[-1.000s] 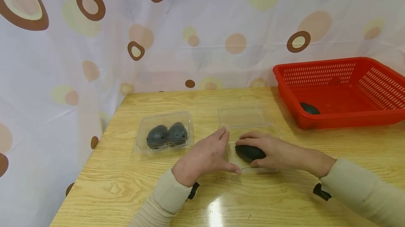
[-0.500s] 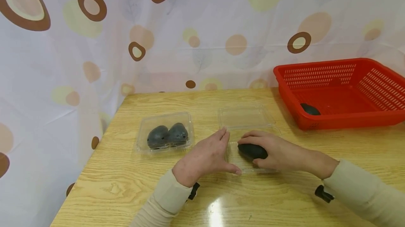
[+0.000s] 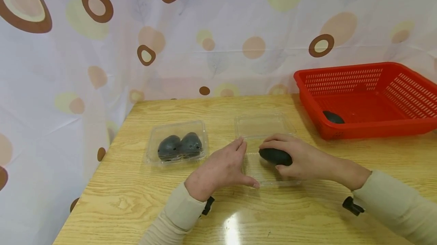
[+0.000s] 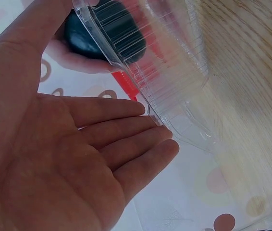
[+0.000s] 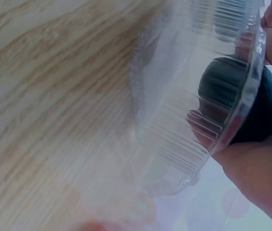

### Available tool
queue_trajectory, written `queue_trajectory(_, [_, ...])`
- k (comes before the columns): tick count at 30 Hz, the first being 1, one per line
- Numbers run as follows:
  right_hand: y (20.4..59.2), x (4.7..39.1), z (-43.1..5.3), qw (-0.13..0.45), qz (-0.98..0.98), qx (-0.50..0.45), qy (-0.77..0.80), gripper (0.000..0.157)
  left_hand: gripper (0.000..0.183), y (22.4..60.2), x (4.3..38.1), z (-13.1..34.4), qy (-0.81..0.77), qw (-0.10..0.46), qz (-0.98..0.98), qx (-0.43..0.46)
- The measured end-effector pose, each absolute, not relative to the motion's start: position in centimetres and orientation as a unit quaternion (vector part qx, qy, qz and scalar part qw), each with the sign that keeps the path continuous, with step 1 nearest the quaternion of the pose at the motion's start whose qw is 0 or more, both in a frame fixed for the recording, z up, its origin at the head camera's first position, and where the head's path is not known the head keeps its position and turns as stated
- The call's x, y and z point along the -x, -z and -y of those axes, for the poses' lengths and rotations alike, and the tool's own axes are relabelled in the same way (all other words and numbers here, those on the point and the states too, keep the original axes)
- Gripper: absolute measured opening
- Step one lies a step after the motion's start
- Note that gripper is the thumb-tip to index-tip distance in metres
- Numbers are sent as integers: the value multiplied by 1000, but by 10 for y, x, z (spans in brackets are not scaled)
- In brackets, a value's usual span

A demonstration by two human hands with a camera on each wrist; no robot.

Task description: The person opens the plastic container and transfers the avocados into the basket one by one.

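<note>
My right hand (image 3: 302, 157) grips a dark green avocado (image 3: 274, 156) over the right part of an open clear plastic container (image 3: 273, 183). Its fingers curl over the far side of the fruit, the thumb on the near side. My left hand (image 3: 218, 169) rests at the left end of that container, fingers straight at its rim (image 4: 97, 33) and thumb stretched toward its near corner. The left wrist view shows the bare left palm (image 4: 54, 159). Seen through the ribbed clear wall (image 5: 174, 139) in the right wrist view, the avocado sits within the right hand's grasp.
The open container's hinged lid (image 3: 261, 125) lies flat behind it. To the left stands a closed clear container (image 3: 160, 133) with two avocados (image 3: 170, 146). At the back right, a red plastic basket (image 3: 341, 129) holds another avocado (image 3: 333, 117). A patterned curtain (image 3: 232, 74) hangs behind the table.
My right hand has shifted slightly to the right and up with the avocado, uncovering more of the container's floor. My left hand stays at the container's left end.
</note>
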State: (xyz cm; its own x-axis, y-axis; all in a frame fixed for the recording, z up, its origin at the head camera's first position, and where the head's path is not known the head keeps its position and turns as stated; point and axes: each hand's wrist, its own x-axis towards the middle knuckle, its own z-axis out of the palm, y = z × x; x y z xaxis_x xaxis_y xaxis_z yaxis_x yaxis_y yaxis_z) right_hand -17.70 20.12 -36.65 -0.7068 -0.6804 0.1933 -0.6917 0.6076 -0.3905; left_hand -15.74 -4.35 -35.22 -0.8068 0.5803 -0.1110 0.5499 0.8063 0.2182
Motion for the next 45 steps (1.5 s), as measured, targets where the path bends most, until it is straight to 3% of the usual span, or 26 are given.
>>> queue_trajectory(16, [351, 176, -214, 36, 889, -393, -232, 63, 117, 352, 157, 44, -95, 94, -946, -295])
queue_trajectory(45, [312, 181, -247, 135, 899, -366, -198, 65, 117, 352, 157, 43, -85, 88, -946, -299])
